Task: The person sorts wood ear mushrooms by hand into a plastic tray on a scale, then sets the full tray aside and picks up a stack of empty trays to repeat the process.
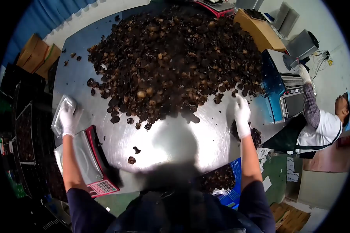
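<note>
My left hand (pixel 67 119), in a white glove, is closed on a clear plastic tray (pixel 56 121) at the left edge of the metal table. Just below it, a kitchen-style digital scale (pixel 103 187) with a red body and a steel pan lies under my left forearm. Over the right side of the table, my gloved right hand (pixel 242 114) reaches forward with its fingers together. Its fingertips are right at a small dark mushroom (pixel 235 93) by the edge of a large pile of dark mushrooms (pixel 175 62).
Two loose mushrooms (pixel 132 160) lie on the bare metal table (pixel 116 145) near me. A blue basket (pixel 235 182) holding mushrooms stands below the front edge. At right, a co-worker (pixel 319 126) reaches toward a machine (pixel 274 85). Cardboard boxes (pixel 33 54) stand at the back left.
</note>
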`<state>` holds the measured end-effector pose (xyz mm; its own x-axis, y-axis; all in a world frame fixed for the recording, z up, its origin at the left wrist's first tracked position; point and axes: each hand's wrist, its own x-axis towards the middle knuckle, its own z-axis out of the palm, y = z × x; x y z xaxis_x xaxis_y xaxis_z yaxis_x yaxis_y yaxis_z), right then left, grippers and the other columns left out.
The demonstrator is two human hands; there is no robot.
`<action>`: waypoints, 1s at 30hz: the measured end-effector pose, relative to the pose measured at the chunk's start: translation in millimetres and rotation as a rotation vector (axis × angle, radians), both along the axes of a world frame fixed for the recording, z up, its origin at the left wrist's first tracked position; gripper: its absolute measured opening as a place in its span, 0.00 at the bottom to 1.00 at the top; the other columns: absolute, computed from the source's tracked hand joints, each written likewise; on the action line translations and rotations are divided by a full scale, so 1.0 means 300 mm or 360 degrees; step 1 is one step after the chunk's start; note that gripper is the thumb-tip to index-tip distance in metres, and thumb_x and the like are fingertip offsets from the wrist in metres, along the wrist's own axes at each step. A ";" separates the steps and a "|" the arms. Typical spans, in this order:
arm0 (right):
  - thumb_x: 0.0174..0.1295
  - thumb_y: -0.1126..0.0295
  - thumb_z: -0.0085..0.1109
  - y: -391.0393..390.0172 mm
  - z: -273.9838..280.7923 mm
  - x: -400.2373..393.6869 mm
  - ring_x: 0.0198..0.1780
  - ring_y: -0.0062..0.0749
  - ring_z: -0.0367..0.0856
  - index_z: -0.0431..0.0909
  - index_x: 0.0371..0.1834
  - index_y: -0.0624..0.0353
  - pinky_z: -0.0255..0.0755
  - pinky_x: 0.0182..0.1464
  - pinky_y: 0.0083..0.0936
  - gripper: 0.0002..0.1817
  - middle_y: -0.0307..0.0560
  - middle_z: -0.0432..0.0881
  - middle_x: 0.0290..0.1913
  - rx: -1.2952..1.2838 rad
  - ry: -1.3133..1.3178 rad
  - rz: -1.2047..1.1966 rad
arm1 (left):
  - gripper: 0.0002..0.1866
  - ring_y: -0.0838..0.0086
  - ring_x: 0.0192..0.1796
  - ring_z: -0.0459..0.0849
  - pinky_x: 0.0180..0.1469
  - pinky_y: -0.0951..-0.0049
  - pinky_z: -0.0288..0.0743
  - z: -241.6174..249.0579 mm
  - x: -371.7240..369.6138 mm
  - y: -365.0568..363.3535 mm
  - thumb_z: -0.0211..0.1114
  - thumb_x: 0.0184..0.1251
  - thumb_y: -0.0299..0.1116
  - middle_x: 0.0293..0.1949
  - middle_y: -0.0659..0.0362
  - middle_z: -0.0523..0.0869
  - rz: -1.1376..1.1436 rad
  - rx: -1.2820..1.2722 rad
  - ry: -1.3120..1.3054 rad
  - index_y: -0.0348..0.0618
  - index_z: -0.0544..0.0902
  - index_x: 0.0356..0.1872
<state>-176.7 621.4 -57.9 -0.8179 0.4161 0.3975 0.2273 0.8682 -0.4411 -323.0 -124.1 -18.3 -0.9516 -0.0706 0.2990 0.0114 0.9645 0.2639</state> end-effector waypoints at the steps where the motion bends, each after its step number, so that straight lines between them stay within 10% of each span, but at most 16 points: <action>1: 0.65 0.71 0.56 0.019 -0.023 -0.106 0.45 0.44 0.84 0.76 0.62 0.46 0.77 0.49 0.33 0.21 0.47 0.83 0.50 0.0007 -0.0207 -0.0036 | 0.22 0.63 0.65 0.77 0.67 0.68 0.68 -0.008 -0.017 -0.068 0.57 0.72 0.29 0.62 0.49 0.79 0.0154 0.0060 -0.0088 0.35 0.74 0.65; 4: 0.61 0.66 0.62 0.056 -0.099 -0.333 0.50 0.45 0.84 0.77 0.62 0.42 0.77 0.52 0.38 0.23 0.47 0.84 0.53 0.0201 -0.0690 -0.0195 | 0.22 0.70 0.64 0.76 0.67 0.71 0.69 -0.382 -0.136 -0.593 0.49 0.78 0.32 0.66 0.51 0.77 0.0149 0.0684 -0.0186 0.34 0.72 0.68; 5: 0.61 0.66 0.63 0.081 -0.143 -0.372 0.49 0.45 0.84 0.79 0.59 0.43 0.77 0.51 0.38 0.21 0.47 0.85 0.50 0.0262 -0.0698 -0.0229 | 0.21 0.69 0.61 0.79 0.64 0.69 0.71 -0.280 -0.085 -0.423 0.53 0.76 0.36 0.61 0.50 0.81 0.0535 0.2143 -0.0135 0.36 0.76 0.64; 6: 0.60 0.65 0.63 0.091 -0.177 -0.389 0.49 0.46 0.84 0.81 0.55 0.44 0.77 0.51 0.37 0.18 0.47 0.86 0.48 0.0320 -0.0720 -0.0258 | 0.21 0.69 0.61 0.79 0.64 0.69 0.71 -0.231 -0.079 -0.385 0.53 0.76 0.36 0.61 0.50 0.81 0.0550 0.2139 -0.0146 0.36 0.76 0.64; 8: 0.59 0.64 0.65 0.025 -0.102 -0.345 0.47 0.46 0.84 0.84 0.49 0.48 0.77 0.50 0.35 0.14 0.48 0.87 0.44 0.0188 -0.0611 -0.0367 | 0.20 0.68 0.54 0.83 0.58 0.65 0.74 -0.167 -0.033 -0.377 0.57 0.74 0.39 0.52 0.52 0.87 0.0143 0.0147 -0.0720 0.34 0.82 0.56; 10: 0.60 0.65 0.64 -0.085 -0.002 -0.229 0.47 0.44 0.85 0.83 0.48 0.54 0.76 0.51 0.31 0.14 0.49 0.87 0.45 0.0101 -0.0257 -0.0279 | 0.18 0.61 0.47 0.86 0.51 0.60 0.75 -0.157 -0.036 -0.367 0.61 0.71 0.40 0.44 0.50 0.89 0.0315 -0.0465 -0.0618 0.33 0.85 0.48; 16: 0.57 0.72 0.66 -0.268 0.146 0.502 0.36 0.50 0.87 0.82 0.48 0.54 0.79 0.39 0.38 0.14 0.56 0.86 0.38 0.0281 -0.0447 0.0195 | 0.15 0.50 0.47 0.84 0.50 0.58 0.74 -0.174 -0.094 -0.417 0.60 0.67 0.33 0.44 0.44 0.88 0.0442 -0.0131 -0.0680 0.35 0.84 0.49; 18: 0.57 0.70 0.66 -0.297 0.155 0.748 0.36 0.51 0.86 0.81 0.52 0.53 0.79 0.40 0.40 0.18 0.57 0.86 0.36 0.0226 -0.1363 -0.0226 | 0.16 0.49 0.50 0.84 0.51 0.57 0.73 -0.016 -0.036 -0.247 0.62 0.66 0.34 0.46 0.42 0.87 0.0284 -0.0258 -0.0658 0.34 0.83 0.50; 21: 0.58 0.67 0.65 -0.360 0.091 0.924 0.35 0.51 0.86 0.81 0.55 0.52 0.78 0.39 0.41 0.19 0.58 0.86 0.36 0.0083 -0.1316 -0.0429 | 0.13 0.46 0.44 0.86 0.45 0.56 0.77 -0.095 -0.077 -0.373 0.63 0.65 0.36 0.37 0.42 0.88 0.0157 -0.0491 -0.0603 0.37 0.87 0.41; 24: 0.59 0.71 0.63 -0.647 0.068 0.782 0.43 0.50 0.85 0.80 0.55 0.58 0.78 0.47 0.39 0.19 0.58 0.85 0.45 -0.0105 -0.0533 0.0264 | 0.10 0.50 0.43 0.86 0.47 0.58 0.78 -0.181 -0.137 -0.441 0.65 0.62 0.34 0.37 0.43 0.87 0.0140 -0.0675 -0.0547 0.39 0.87 0.37; 30: 0.47 0.65 0.73 -1.229 0.018 0.394 0.62 0.52 0.72 0.73 0.65 0.58 0.69 0.62 0.39 0.37 0.59 0.68 0.67 -0.0305 -0.0659 0.1054 | 0.14 0.52 0.41 0.87 0.47 0.62 0.78 -0.028 -0.091 -0.369 0.73 0.52 0.28 0.39 0.43 0.87 0.0178 -0.0174 -0.0814 0.40 0.88 0.42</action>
<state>-58.5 252.6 -52.5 -0.9840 -0.1769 -0.0215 -0.1306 0.7976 -0.5888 -350.2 -234.8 -26.8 -0.9662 -0.1742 -0.1899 -0.1967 0.9746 0.1068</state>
